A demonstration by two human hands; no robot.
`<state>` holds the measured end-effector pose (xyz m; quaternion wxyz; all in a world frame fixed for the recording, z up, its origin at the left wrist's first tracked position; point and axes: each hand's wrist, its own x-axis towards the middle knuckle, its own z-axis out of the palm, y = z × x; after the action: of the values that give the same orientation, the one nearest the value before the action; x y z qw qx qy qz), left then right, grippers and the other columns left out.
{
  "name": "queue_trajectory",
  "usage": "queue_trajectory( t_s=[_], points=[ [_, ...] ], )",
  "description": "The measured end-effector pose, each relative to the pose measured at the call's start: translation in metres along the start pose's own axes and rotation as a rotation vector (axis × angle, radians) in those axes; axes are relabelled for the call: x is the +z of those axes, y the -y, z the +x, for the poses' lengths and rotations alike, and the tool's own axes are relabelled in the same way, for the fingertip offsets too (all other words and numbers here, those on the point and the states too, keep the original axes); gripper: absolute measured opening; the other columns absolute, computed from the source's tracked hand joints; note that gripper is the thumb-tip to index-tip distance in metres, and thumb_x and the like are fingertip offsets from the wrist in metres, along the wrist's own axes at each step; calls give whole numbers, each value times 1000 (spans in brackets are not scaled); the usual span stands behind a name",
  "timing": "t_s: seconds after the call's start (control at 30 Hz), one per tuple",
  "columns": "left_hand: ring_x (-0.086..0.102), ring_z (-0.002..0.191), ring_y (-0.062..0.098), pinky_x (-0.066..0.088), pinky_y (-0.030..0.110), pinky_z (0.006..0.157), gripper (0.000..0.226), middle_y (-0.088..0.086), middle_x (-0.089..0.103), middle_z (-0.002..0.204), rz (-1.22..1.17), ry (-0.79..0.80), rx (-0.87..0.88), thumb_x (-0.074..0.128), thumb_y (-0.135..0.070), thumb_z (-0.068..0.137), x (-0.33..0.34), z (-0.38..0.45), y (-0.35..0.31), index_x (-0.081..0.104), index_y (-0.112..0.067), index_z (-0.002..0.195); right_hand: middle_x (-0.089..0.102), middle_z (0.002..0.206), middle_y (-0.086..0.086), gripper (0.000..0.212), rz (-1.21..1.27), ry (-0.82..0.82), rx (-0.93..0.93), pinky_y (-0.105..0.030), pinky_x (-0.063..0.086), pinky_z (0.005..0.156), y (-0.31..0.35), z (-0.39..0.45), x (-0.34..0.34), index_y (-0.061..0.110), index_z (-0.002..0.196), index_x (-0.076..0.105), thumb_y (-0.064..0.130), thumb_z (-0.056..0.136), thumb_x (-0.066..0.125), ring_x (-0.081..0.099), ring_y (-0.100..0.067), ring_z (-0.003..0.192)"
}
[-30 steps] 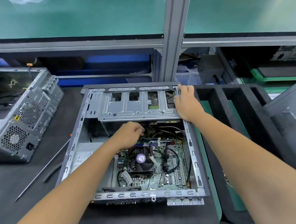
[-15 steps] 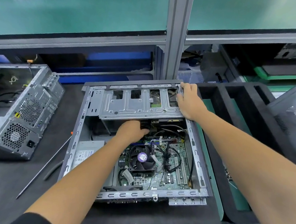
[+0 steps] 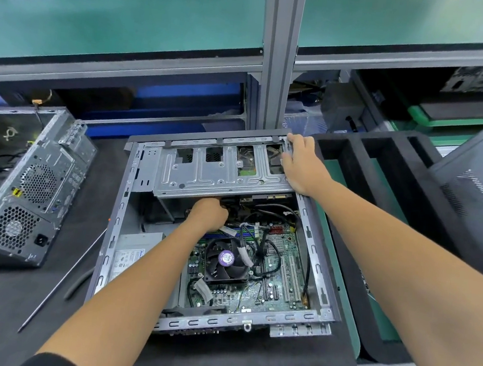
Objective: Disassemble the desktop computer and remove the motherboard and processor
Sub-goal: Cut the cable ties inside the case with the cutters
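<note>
We see the open desktop case (image 3: 117, 230) lying on its side on the dark bench mat (image 3: 2, 292), with its green motherboard (image 3: 271, 289) still seated inside, toward the near right of the chassis; the black cooler fan (image 3: 227, 259) sits on the board, so the processor beneath it is hidden from us; the left hand (image 3: 209, 213) reaches in just under the edge of the metal drive cage (image 3: 220, 175), its fingers curled among the cables (image 3: 264, 211) there, though we cannot tell what, if anything, they pinch; the right hand (image 3: 302, 165) lies spread over the far right corner of the cage, fingers wrapped over the case rim and pressing on it; the power supply (image 3: 133, 249) sits in the near left of the case; a long thin rod (image 3: 62, 280) lies on the mat just left of the case, and a second, emptied chassis (image 3: 30, 192) stands farther left.
</note>
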<state>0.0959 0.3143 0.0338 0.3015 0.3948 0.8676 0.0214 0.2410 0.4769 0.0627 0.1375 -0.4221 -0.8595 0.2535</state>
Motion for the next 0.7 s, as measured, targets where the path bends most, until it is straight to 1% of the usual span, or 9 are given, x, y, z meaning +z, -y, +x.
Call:
queue_trajectory(
  t_s=[0.13,0.27,0.33,0.4,0.47,0.53,0.57,0.63,0.7],
  points=[
    [40,75,20,34,28,71,33,-1,35,70,-58,-3,-7,42,-15,97,1,1,4,34,-15,65,28,142,-16,46,6,-1,-5,-42,46,86,0,0,1,8,145,27,23,103,37,58,-35,95],
    [43,75,23,36,27,65,31,0,39,70,-49,0,22,44,-10,94,2,0,6,37,-14,65,28,143,-16,45,6,-3,-9,-42,45,89,0,-1,0,7,144,29,22,103,36,57,-35,99],
    [45,74,23,38,28,61,29,1,41,69,-42,-5,37,45,-8,93,3,-2,5,38,-15,66,28,143,-15,43,-4,5,-25,-39,42,87,1,-1,-1,5,143,31,20,103,35,54,-35,103],
    [45,71,22,39,29,59,23,2,42,70,-31,6,43,45,-8,92,3,-2,4,41,-13,70,28,142,-14,43,7,4,-21,-36,40,82,0,-1,0,7,144,29,21,103,34,54,-33,102],
    [47,74,23,40,29,62,13,2,43,71,-3,8,57,45,-10,91,1,-2,5,46,-9,78,29,140,-14,44,0,-6,-19,-34,39,79,0,0,0,9,144,28,22,103,35,55,-32,96],
    [46,75,24,39,28,64,10,3,45,72,-3,-18,78,45,-12,89,0,-1,7,49,-7,81,30,139,-15,44,-16,-8,-19,-34,40,78,-1,0,-1,9,144,28,22,103,35,55,-31,92],
    [44,71,23,37,28,61,14,4,45,70,-2,-37,85,45,-14,89,1,-1,7,49,-7,78,30,139,-16,42,-38,-5,-39,-35,41,78,-2,0,-1,7,143,30,21,103,35,54,-32,94],
    [38,60,20,31,28,54,25,4,41,64,20,-63,112,45,-16,89,4,0,6,41,-9,66,30,141,-17,39,-81,13,-83,-39,44,82,-2,-1,0,0,138,37,16,103,35,52,-36,102],
    [34,55,19,27,27,49,30,3,38,60,47,-85,143,47,-17,90,7,1,6,35,-11,62,34,141,-15,42,-40,-14,-51,-41,44,87,0,0,0,5,141,35,19,102,37,52,-35,107]
  ],
)
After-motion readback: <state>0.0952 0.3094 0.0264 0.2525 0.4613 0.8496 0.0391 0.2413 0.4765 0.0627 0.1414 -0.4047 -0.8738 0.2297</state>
